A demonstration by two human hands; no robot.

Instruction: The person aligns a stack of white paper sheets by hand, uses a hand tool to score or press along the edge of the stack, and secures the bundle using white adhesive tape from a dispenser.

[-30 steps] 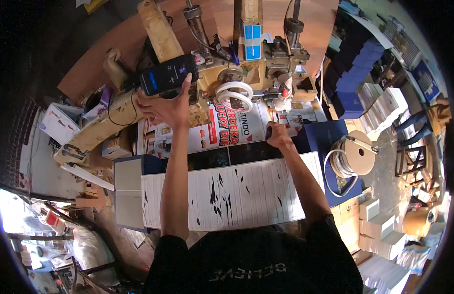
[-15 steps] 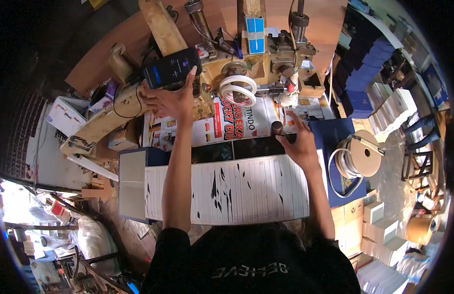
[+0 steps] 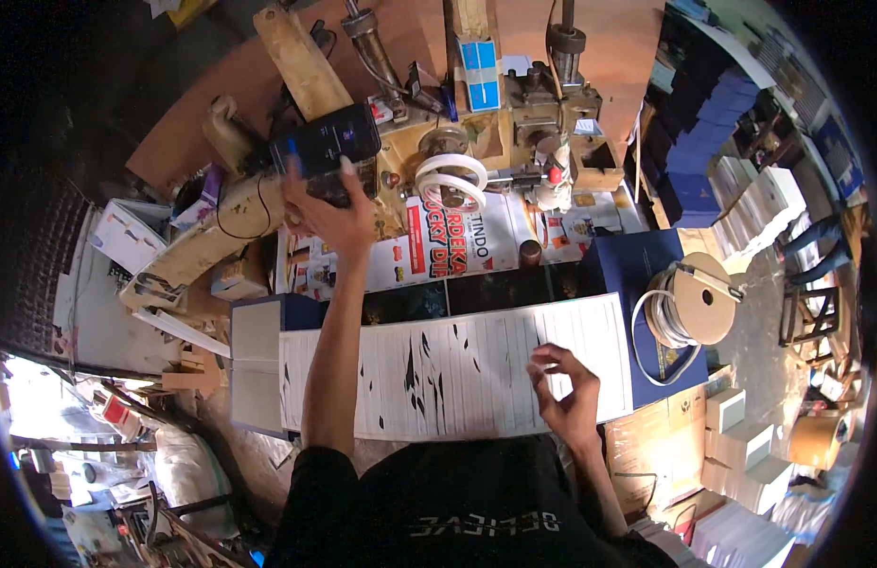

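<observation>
My left hand (image 3: 336, 220) reaches up to a dark smartphone (image 3: 327, 142) with a lit screen, which leans on the machine. Its fingers are spread along the phone's lower edge, and the thumb touches near the screen's lower right. Above the right part of a long white ridged surface (image 3: 495, 364), marked with black slits, hovers my right hand (image 3: 569, 393). Its fingers are curved and apart from the thumb, holding nothing. A short dark cylinder (image 3: 530, 253) stands on the printed sheet (image 3: 393, 263) beyond that surface.
A machine with white ring-shaped handwheels (image 3: 451, 182) fills the far side. Right of the white surface, a cord spool (image 3: 705, 297) rests on dark blue boards (image 3: 637, 251). A grey board (image 3: 256, 364) lies left. White boxes (image 3: 741, 445) stand at lower right.
My right hand has drawn back from beside the dark cylinder toward me, over the white ridged surface. My left hand stays at the phone, its fingers slightly shifted.
</observation>
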